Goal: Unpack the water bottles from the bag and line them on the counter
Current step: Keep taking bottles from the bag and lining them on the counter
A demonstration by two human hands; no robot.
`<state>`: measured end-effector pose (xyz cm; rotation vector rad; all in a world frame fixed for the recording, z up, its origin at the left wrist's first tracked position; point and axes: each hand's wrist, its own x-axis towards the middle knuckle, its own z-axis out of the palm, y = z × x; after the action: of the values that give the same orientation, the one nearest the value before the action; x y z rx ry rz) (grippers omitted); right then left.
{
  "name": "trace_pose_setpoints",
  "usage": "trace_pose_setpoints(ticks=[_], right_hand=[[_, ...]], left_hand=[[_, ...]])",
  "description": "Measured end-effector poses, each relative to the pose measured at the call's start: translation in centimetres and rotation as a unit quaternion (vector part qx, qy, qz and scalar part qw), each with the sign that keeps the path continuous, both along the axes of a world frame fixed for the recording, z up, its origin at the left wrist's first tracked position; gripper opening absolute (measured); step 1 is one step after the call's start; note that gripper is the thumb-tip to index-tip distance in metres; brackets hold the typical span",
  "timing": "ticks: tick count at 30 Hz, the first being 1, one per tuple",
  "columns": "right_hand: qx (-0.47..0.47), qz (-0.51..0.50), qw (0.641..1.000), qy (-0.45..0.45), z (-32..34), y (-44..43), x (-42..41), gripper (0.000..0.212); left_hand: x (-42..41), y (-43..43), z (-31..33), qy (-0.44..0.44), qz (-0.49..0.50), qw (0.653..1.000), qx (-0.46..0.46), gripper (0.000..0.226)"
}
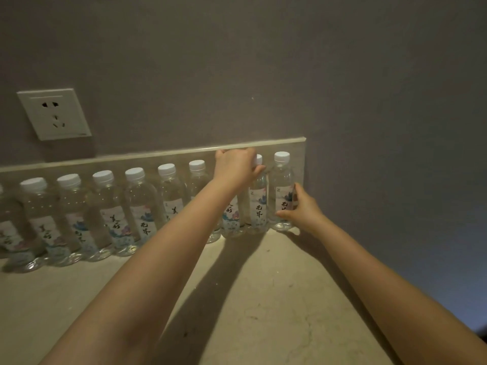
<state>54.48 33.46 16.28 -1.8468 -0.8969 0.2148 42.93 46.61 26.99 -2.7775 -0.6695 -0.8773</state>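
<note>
Several clear water bottles (137,206) with white caps and printed labels stand upright in a row along the low backsplash on the beige counter (263,299). My left hand (234,167) rests over the tops of two bottles near the right end, its fingers around the neck of the second bottle from the right (259,206). My right hand (303,209) grips the lower body of the rightmost bottle (282,185), which stands on the counter. No bag is in view.
The stone backsplash (158,156) runs behind the row and ends just past the last bottle. A white wall socket (54,114) sits on the grey wall at upper left. The counter's right edge runs diagonally at the lower right.
</note>
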Motion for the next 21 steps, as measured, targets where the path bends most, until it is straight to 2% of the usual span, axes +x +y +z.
trace_pose_setpoints(ticks=[4, 15, 21], right_hand=[[-0.003, -0.007, 1.000, -0.010, 0.1, 0.2, -0.2, 0.055], [-0.003, 0.008, 1.000, -0.019, 0.2, 1.6, -1.8, 0.063], [-0.009, 0.002, 0.999, -0.036, 0.1, 2.2, -2.3, 0.059]], left_hand=[[-0.2, 0.1, 0.0, 0.003, 0.001, 1.000, 0.004, 0.041], [-1.9, 1.3, -0.2, -0.013, -0.006, 1.000, 0.002, 0.040], [-2.7, 1.6, -0.2, -0.015, -0.003, 1.000, -0.002, 0.037]])
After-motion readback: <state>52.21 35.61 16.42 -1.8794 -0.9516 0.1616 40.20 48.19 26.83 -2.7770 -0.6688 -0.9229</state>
